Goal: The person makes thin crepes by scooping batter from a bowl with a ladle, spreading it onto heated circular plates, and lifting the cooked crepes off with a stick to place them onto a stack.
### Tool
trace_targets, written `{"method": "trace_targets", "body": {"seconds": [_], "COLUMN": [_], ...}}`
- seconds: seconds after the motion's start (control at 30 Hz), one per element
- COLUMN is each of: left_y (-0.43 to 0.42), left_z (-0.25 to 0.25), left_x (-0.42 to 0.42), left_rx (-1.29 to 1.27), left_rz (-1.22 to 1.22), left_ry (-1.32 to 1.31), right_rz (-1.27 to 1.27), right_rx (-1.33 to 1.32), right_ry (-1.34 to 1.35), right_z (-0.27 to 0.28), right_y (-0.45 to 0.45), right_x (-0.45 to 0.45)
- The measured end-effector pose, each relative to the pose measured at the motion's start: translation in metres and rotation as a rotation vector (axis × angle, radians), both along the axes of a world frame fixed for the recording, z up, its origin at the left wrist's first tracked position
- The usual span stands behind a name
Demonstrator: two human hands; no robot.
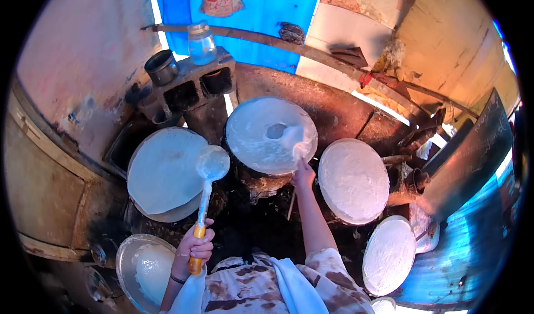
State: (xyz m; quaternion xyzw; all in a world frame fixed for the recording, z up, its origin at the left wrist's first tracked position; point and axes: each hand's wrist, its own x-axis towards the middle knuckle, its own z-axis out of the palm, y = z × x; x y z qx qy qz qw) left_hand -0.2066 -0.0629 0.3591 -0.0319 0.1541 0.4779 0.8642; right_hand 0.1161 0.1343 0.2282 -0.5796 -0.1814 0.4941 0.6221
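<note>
My left hand [194,248] is wrapped round the yellow handle of a ladle [213,164], its round head coated in white and raised beside the left round plate. My right hand [303,175] is at the near right edge of the middle round griddle [233,147]. Its fingers are closed, with a whitish blurred shape just above them; I cannot make out what they hold. White batter [283,116] covers the griddle in a swirled layer around a small grey spot. A bowl [123,258] of white batter sits below my left hand.
At left lies a round plate with a pale sheet [167,172]. Two white-coated rounds [354,180] [389,255] stand at right. A glass jar [201,46] and a dark metal pot [161,68] rest on a block ledge. A dark board [470,158] leans at far right.
</note>
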Motion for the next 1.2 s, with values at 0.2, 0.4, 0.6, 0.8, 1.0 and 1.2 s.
{"method": "trace_targets", "body": {"seconds": [0.2,0.4,0.6,0.8,1.0,1.2], "left_y": [0.001,-0.002,-0.001,0.071,0.147,0.172], "left_z": [-0.006,-0.008,-0.01,0.006,0.03,-0.058], "left_x": [0.001,0.0,-0.009,-0.004,0.07,0.169], "left_rx": [0.002,0.088,0.063,0.392,0.398,0.277], "left_rz": [0.001,-0.03,-0.05,-0.364,-0.328,0.089], "left_ry": [0.015,0.076,0.113,0.319,0.575,1.173], "right_rz": [-0.008,0.112,0.487,0.447,0.626,0.309], "right_rx": [-0.015,-0.136,-0.262,-0.186,-0.322,-0.187], "right_ry": [-0.066,0.009,0.072,-0.214,-0.024,0.227], "right_z": [-0.063,0.007,0.014,0.013,0.024,-0.006], "right_y": [-0.027,-0.004,-0.052,-0.005,-0.057,-0.104], "right_x": [-0.049,0.007,0.011,0.04,0.025,-0.011]}}
